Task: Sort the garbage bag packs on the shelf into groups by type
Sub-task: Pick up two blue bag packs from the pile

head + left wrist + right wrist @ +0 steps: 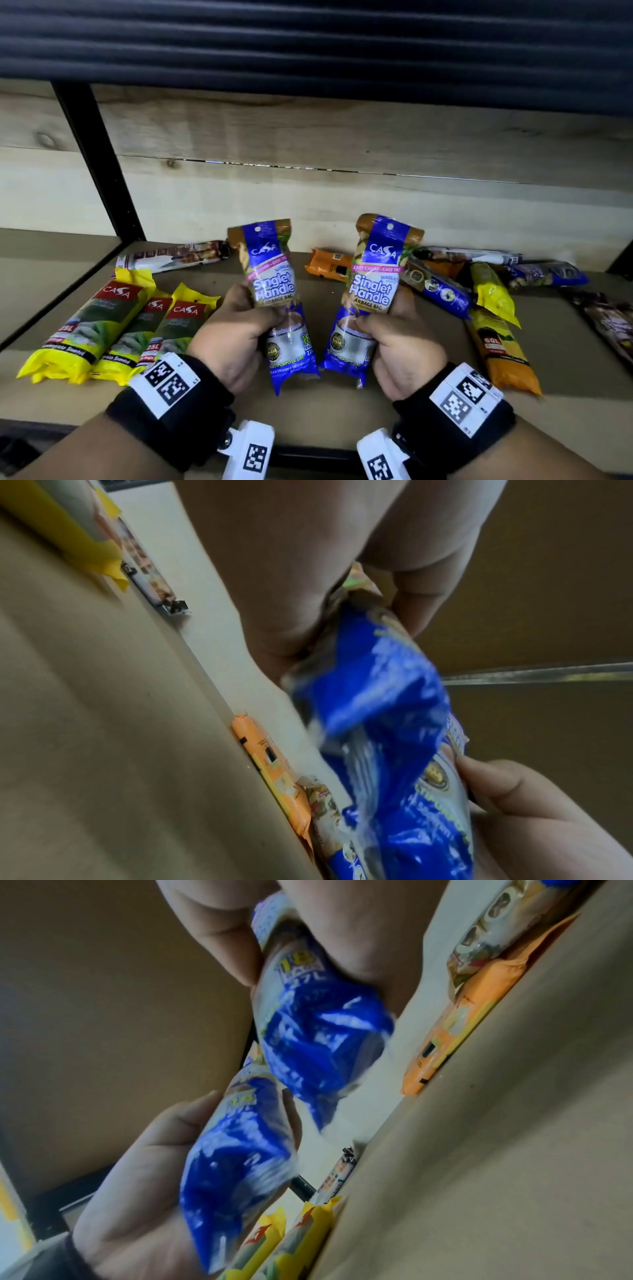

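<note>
Two bare hands are raised side by side above a wooden shelf (342,404), each closed around one blue garbage bag pack. The left hand (233,339) wraps its fingers and thumb about the middle of the left blue Singlet Handle pack (274,291), which stands nearly upright, its top leaning slightly left. The right hand (400,342) has the same closed grip on the right blue Singlet Handle pack (373,291), its top leaning slightly right. Both packs are lifted clear of the shelf, close together but not touching, labels facing the viewer. In the right wrist view the thumb and fingers (359,947) pinch the pack's crumpled lower end.

On the shelf, left of the hands, three yellow Casa packs (113,329) lie side by side. At the right, a loose heap of orange, yellow and blue packs (479,301) lies overlapping. Behind, near the back board, lie a white-and-brown pack (171,257) and an orange pack (327,265).
</note>
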